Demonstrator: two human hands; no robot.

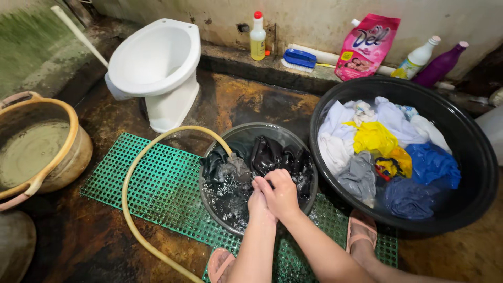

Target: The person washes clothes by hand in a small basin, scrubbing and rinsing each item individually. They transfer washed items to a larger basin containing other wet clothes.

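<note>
Both hands pressed together over the small grey basin (246,133), right hand (283,195) on top of left hand (258,202), fingers clamped on a fold of the dark wet garment (270,154). Garment lying mostly inside the basin, soaked, in splashing water, draped up toward the far rim. Yellow hose (137,162) curving across the green plastic grid mat (157,183), its end dipping into the basin just left of the hands. Basin standing on that mat, on the stained floor.

Just right of the basin, touching or nearly so, a large black tub (471,152) heaped with clothes (382,152): white, yellow, grey, blue. Pink sandal (360,228) at the tub's near edge, another (219,263) below the basin.

Farther back, a white toilet (157,63). Along the ledge by the wall: yellow bottle with red cap (257,37), blue scrub brush (298,58), pink detergent pouch (367,46), white bottle (419,58), purple bottle (441,64). At far left, a tan bucket (73,152) of murky water.
</note>
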